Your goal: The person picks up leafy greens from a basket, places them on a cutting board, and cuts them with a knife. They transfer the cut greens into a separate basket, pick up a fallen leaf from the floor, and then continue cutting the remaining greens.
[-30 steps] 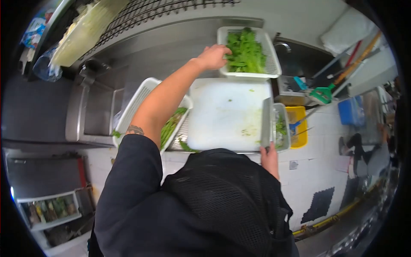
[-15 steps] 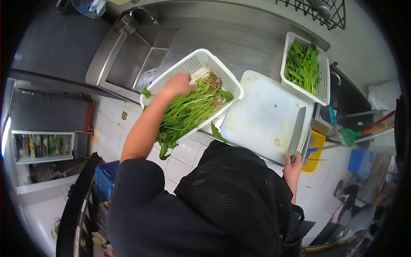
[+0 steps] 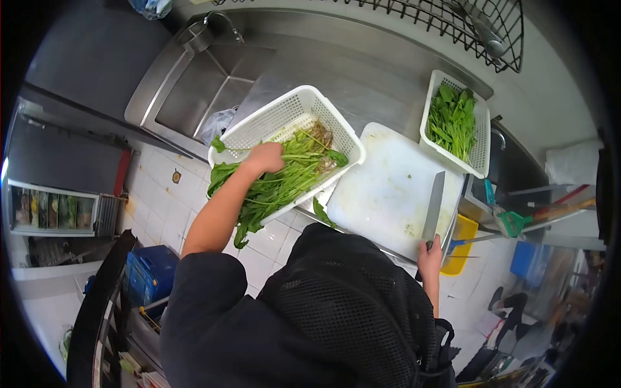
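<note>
My left hand [image 3: 264, 159] is in a white perforated basket [image 3: 242, 132], its fingers curled into a pile of long-stemmed leafy greens [image 3: 284, 169]. Brown roots [image 3: 321, 137] show at the pile's right end, and leaves hang over the basket's near rim. In my right hand [image 3: 428, 256] is the handle of a long, wide-bladed knife [image 3: 435, 205]. Its blade lies over the right side of a white cutting board [image 3: 378, 181], pointing away from me. Small green bits dot the board. One loose leaf [image 3: 321, 212] lies between basket and board.
A second white basket [image 3: 482, 137] with leafy greens stands at the back right. At the left is a steel sink [image 3: 187, 97] with a faucet [image 3: 228, 22]. A black wire rack [image 3: 414, 21] hangs above the counter. Right of the board are a yellow dustpan [image 3: 460, 236] and long handles.
My left hand has moved down onto the greens, and leaves at the basket's left side have spread. The knife has swung slightly in my right hand. The whole view has shifted somewhat.
</note>
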Available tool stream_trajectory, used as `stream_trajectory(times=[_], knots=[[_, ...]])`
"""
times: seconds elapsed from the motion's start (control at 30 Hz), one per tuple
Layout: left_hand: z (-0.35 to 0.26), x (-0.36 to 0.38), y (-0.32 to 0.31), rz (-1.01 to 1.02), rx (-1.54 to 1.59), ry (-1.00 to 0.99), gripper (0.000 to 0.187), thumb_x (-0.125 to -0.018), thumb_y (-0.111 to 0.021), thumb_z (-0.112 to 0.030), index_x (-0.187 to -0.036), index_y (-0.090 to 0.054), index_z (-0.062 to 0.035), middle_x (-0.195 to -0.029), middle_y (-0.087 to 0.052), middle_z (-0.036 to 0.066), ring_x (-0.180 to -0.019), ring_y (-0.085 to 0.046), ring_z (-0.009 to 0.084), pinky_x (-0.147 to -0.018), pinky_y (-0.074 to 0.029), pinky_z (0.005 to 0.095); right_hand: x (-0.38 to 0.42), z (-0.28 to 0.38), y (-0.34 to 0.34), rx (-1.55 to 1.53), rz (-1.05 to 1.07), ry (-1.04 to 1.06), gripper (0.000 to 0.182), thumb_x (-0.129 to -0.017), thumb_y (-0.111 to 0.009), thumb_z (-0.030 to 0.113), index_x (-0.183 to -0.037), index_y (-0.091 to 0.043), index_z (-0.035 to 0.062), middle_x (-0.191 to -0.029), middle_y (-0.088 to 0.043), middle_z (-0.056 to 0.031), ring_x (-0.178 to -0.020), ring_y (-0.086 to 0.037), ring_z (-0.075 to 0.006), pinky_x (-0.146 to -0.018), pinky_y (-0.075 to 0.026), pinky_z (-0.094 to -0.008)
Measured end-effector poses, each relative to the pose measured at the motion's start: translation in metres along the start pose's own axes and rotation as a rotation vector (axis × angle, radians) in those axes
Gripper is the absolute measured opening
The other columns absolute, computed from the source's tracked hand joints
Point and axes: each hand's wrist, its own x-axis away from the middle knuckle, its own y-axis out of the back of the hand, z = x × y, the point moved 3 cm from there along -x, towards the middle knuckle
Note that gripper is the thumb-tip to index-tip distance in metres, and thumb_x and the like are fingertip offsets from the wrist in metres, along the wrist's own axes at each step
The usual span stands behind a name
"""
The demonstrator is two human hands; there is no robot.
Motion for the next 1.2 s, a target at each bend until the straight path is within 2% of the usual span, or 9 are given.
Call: stream_trajectory(times=[0.1,0.23,0.3,0.4,0.53,0.57,0.87,1.13,1.2], knots=[[0.004,0.0,0.048,0.137,0.257,-0.058,0.04,-0.078,-0.075,-0.022,-0.112,-0.071,-0.0012,-0.098,-0.073,0.015,-0.09,-0.069,0.0261,-0.086,-0.054,0.0391,0.0,-0.004,-0.005,-0.033,-0.066,-0.026,0.036,-0.093,-0.061,0.008,-0.124,-0.05,-0.0055,-0.093,-0.067,-0.0283,-0.09,-0.068,-0.0448,-0.078,-0.052,-0.0475],[0.004,0.028,0.119,0.134,0.473,-0.158,0.034,-0.084,-0.073,-0.017,-0.113,-0.07,0.0011,-0.095,-0.071,0.008,-0.082,-0.065,0.0167,-0.078,-0.054,0.0326,0.006,0.007,-0.003,-0.046,-0.086,-0.107,0.04,-0.093,-0.061,0.009,-0.128,-0.05,-0.0066,-0.096,-0.068,-0.0293,-0.092,-0.068,-0.0434,-0.08,-0.052,-0.0463],[0.004,0.041,0.142,0.32,0.845,-0.137,0.03,-0.089,-0.071,-0.013,-0.114,-0.068,0.0023,-0.094,-0.069,0.003,-0.081,-0.065,0.0113,-0.072,-0.054,0.0285,0.005,0.001,-0.005,-0.075,-0.079,-0.117,0.043,-0.094,-0.061,0.01,-0.132,-0.049,-0.006,-0.099,-0.068,-0.0297,-0.093,-0.068,-0.0438,-0.082,-0.052,-0.046],[0.007,0.059,0.171,0.303,0.939,-0.198,0.032,-0.091,-0.071,-0.013,-0.118,-0.066,0.0034,-0.091,-0.068,0.002,-0.076,-0.063,0.0082,-0.068,-0.054,0.0267,0.008,0.001,-0.005,-0.093,-0.136,-0.065,0.042,-0.093,-0.061,0.009,-0.131,-0.049,-0.0051,-0.1,-0.068,-0.0294,-0.094,-0.068,-0.0441,-0.083,-0.052,-0.0461],[0.02,0.076,0.194,0.337,1.076,-0.222,0.037,-0.089,-0.075,-0.015,-0.118,-0.064,0.0033,-0.091,-0.067,0.002,-0.078,-0.063,0.0089,-0.072,-0.054,0.0274,0.008,0.011,0.001,-0.134,-0.09,-0.097,0.037,-0.093,-0.061,0.008,-0.126,-0.051,-0.0044,-0.1,-0.067,-0.0286,-0.094,-0.066,-0.0444,-0.082,-0.051,-0.0466],[0.024,0.078,0.198,0.308,1.113,-0.281,0.038,-0.088,-0.076,-0.015,-0.119,-0.065,0.0027,-0.095,-0.067,0.002,-0.082,-0.063,0.009,-0.075,-0.054,0.0268,0.007,0.015,0.005,-0.155,-0.004,-0.197,0.059,-0.093,-0.066,0.015,-0.142,-0.045,-0.0098,-0.114,-0.065,-0.0338,-0.108,-0.065,-0.0458,-0.092,-0.051,-0.0452],[0.015,0.088,0.21,0.075,1.37,-0.671,0.048,-0.08,-0.084,-0.023,-0.116,-0.063,0.0009,-0.094,-0.063,0.006,-0.089,-0.06,0.0179,-0.084,-0.049,0.0358,0.008,0.002,-0.002,-0.187,-0.065,-0.157,0.056,-0.094,-0.066,0.016,-0.14,-0.046,-0.0088,-0.109,-0.066,-0.0321,-0.102,-0.066,-0.0444,-0.088,-0.051,-0.0459],[0.007,0.093,0.219,-0.068,1.441,-0.751,0.044,-0.083,-0.082,-0.022,-0.117,-0.064,0.0,-0.112,-0.061,0.007,-0.096,-0.063,0.0189,-0.089,-0.055,0.0376,0.005,-0.007,-0.005,-0.118,-0.074,-0.125,0.045,-0.093,-0.062,0.01,-0.133,-0.048,-0.0063,-0.102,-0.067,-0.0309,-0.096,-0.066,-0.0472,-0.084,-0.051,-0.047],[0.007,0.09,0.222,-0.088,1.428,-0.774,0.048,-0.085,-0.08,-0.019,-0.124,-0.062,0.0018,-0.117,-0.062,0.008,-0.099,-0.063,0.0171,-0.089,-0.056,0.0352,0.005,-0.008,-0.005,-0.125,-0.083,-0.105,0.045,-0.093,-0.063,0.01,-0.132,-0.048,-0.006,-0.101,-0.066,-0.0312,-0.096,-0.065,-0.0481,-0.084,-0.051,-0.0474]])
